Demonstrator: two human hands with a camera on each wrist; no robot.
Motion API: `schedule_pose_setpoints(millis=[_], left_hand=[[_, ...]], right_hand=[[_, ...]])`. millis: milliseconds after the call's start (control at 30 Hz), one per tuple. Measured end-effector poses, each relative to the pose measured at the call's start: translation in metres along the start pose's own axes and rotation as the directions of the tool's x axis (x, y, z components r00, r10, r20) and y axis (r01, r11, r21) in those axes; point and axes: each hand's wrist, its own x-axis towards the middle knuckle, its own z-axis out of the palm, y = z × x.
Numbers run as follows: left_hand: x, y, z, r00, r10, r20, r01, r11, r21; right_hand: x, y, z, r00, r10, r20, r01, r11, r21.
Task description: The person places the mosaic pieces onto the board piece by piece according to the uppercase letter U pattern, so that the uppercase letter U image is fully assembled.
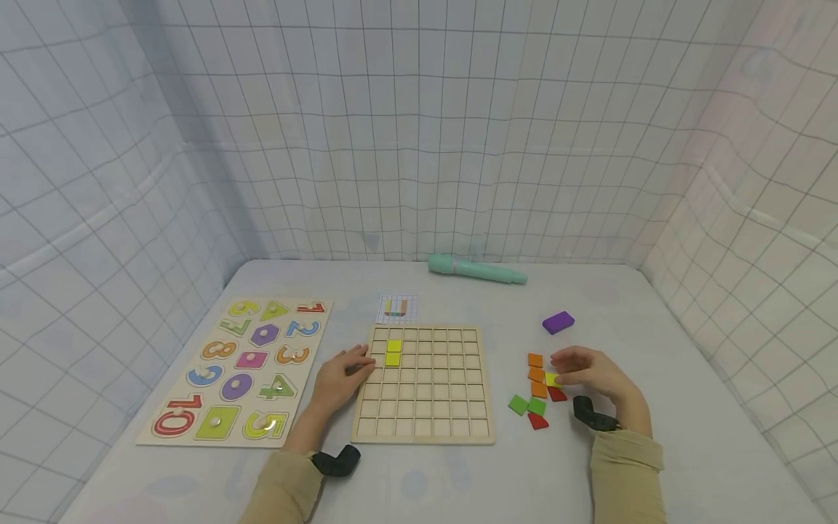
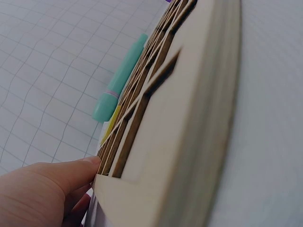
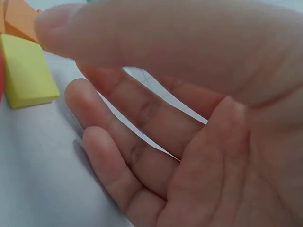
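Observation:
My left hand (image 1: pixel 338 377) rests at the left rim of a wooden grid board (image 1: pixel 429 439), its thumb touching the rim. Two yellow square tiles (image 1: pixel 393 359) lie in neighbouring cells near the board's upper left. To the right, my right hand (image 1: pixel 594 375) hovers beside a group of loose tiles, fingers loosely bent and holding nothing. In the right wrist view its thumb passes close to a yellow tile (image 3: pixel 29 71) and an orange one (image 3: pixel 20 21). Around them lie three orange tiles (image 1: pixel 535 360), two green tiles (image 1: pixel 519 405) and two red pieces (image 1: pixel 538 421).
A number-and-shape puzzle board (image 1: pixel 313 393) lies at the left. A small card (image 1: pixel 411 308) with a coloured U pattern sits behind the grid board. Farther back is a mint-green pen-shaped object (image 1: pixel 484 271), and a purple block (image 1: pixel 559 322) lies behind the loose tiles.

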Motion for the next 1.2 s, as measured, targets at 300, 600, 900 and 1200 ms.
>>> schedule_pose_setpoints(millis=[300,600,900,1200], left_hand=[[0.0001,0.0,0.0,1.0,0.003,-0.005,-0.003,1.0,0.004],[0.0002,0.0003,-0.0001,1.0,0.012,-0.009,-0.012,1.0,0.004],[0.0002,0.0011,-0.0004,1.0,0.02,-0.01,-0.02,1.0,0.002],[0.0006,0.0006,-0.0004,1.0,0.013,0.001,-0.013,1.0,0.002]], right_hand=[[0.0017,0.0026,0.0006,0.998,0.054,0.011,-0.054,0.999,-0.006],[0.0016,0.0013,0.0026,0.997,0.072,0.006,-0.072,0.997,-0.013],[0.0021,0.0015,0.0029,0.996,0.075,-0.038,-0.077,0.996,-0.046],[0.0048,-0.0003,0.0074,0.983,0.131,-0.131,-0.149,0.979,-0.139]])
